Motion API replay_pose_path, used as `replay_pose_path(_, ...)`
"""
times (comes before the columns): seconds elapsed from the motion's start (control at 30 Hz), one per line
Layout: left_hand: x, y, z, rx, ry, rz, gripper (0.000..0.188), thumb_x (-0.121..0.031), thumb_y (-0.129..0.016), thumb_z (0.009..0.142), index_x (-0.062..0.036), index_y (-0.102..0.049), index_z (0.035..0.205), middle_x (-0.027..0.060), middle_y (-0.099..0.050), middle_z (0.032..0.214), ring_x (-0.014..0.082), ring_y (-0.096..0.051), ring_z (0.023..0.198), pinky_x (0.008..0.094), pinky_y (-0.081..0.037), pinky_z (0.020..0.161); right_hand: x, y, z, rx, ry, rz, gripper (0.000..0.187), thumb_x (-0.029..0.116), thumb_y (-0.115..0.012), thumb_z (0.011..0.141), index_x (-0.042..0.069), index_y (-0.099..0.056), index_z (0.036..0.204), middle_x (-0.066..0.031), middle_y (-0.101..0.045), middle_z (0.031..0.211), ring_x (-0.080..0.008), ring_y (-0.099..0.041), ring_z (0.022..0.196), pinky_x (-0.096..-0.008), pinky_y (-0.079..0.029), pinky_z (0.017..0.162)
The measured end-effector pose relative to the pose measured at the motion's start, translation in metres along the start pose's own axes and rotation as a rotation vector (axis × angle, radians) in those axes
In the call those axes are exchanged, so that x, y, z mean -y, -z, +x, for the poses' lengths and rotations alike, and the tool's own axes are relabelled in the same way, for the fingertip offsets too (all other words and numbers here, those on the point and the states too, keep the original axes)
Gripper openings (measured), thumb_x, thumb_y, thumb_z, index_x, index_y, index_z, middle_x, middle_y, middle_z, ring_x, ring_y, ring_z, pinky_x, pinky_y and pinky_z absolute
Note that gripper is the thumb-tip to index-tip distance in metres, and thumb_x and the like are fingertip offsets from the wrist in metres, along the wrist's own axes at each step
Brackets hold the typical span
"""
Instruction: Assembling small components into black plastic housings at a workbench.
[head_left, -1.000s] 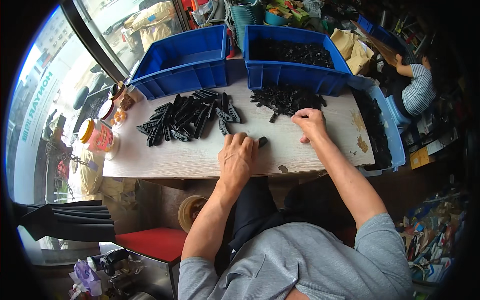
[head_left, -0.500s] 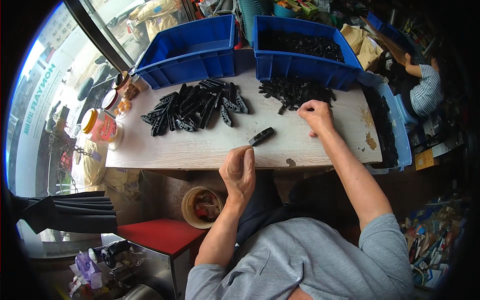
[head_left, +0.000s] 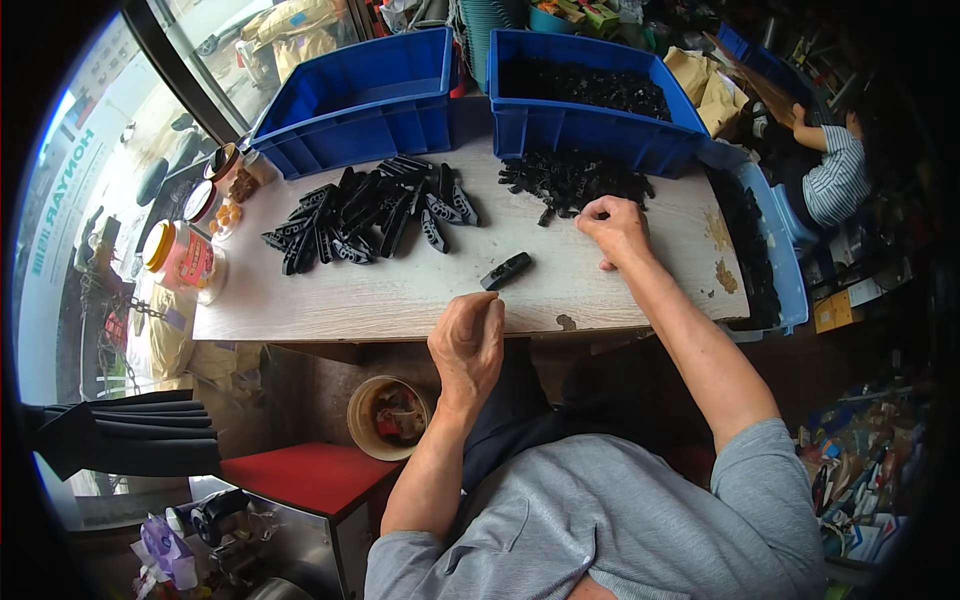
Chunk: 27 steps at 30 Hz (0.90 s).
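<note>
My left hand (head_left: 467, 345) is closed at the table's front edge. Its thumb and fingers meet the near end of a short black plastic piece (head_left: 508, 270), which juts out beyond them over the tabletop. At the edge of a heap of small black plastic parts (head_left: 560, 180), my right hand (head_left: 615, 229) has its thumb and fingers pinched together. Whatever lies between those fingertips is too small or hidden to make out. Left of centre is a loose pile of long black plastic pieces (head_left: 375, 210), some with pale markings.
Two blue bins, the left (head_left: 350, 125) and the right (head_left: 590, 130), line the table's back; the right one contains black parts. Jars (head_left: 185, 255) stand at the left edge. A light blue tub (head_left: 790, 270) adjoins the right side. Below is a bucket (head_left: 365, 440). Another person (head_left: 840, 180) sits at far right.
The whole view has shifted slightly, so the scene sits further left. Both hands keep nearly the same pose and place over the table.
</note>
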<state>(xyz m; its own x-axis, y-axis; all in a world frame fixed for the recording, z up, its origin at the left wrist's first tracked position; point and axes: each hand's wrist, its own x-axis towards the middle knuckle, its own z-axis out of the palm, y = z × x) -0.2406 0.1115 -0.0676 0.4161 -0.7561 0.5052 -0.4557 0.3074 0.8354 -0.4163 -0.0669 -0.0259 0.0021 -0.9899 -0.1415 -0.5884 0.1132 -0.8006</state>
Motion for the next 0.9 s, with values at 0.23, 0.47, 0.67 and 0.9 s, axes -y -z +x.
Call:
replay_pose_path(0.23, -0.016, -0.020, 0.063, 0.026, -0.236, 0.378, 0.013, -0.010, -0.072, 0.081, -0.0062, -0.067, 0.093, 0.0096, -0.067, 0.087, 0.0300, -0.060, 0.082, 0.0382, -0.048, 0.074, -0.003, 0.001, 0.000, -0.006, -0.043, 0.019, 0.017, 0.023, -0.075, 0.080, 0.007, -0.070, 0.085, -0.0021, -0.055, 0.063, -0.0132, -0.053, 0.049, -0.0305, -0.049, 0.038)
replay_pose_path(0.47, 0.025, -0.078, 0.117, 0.413, -0.212, 0.628, 0.017, -0.018, -0.069, 0.080, -0.0077, -0.068, 0.092, 0.0104, -0.070, 0.090, 0.0320, -0.064, 0.087, 0.0400, -0.051, 0.080, -0.002, -0.006, -0.009, 0.029, -0.055, 0.188, 0.021, 0.025, -0.074, 0.082, 0.005, -0.069, 0.084, -0.0041, -0.057, 0.061, -0.0146, -0.051, 0.041, -0.0313, -0.049, 0.038)
replay_pose_path(0.67, 0.034, -0.091, 0.120, 0.409, -0.354, 0.578, 0.006, -0.010, -0.063, 0.080, -0.0083, -0.064, 0.086, 0.0121, -0.067, 0.085, 0.0323, -0.063, 0.084, 0.0417, -0.052, 0.075, -0.007, -0.001, -0.010, 0.046, -0.040, 0.292, 0.023, 0.025, -0.072, 0.087, 0.003, -0.068, 0.093, -0.0017, -0.052, 0.059, -0.0107, -0.041, 0.035, -0.0307, -0.044, 0.036)
replay_pose_path(0.9, 0.006, -0.063, 0.099, 0.252, -0.512, 0.404, 0.015, -0.002, -0.066, 0.081, -0.0069, -0.059, 0.093, 0.0104, -0.063, 0.085, 0.0314, -0.061, 0.079, 0.0411, -0.049, 0.069, -0.007, 0.006, -0.025, 0.291, 0.062, 0.659, 0.032, 0.026, -0.076, 0.085, 0.003, -0.067, 0.105, -0.0035, -0.059, 0.061, -0.0107, -0.050, 0.039, -0.0300, -0.052, 0.043)
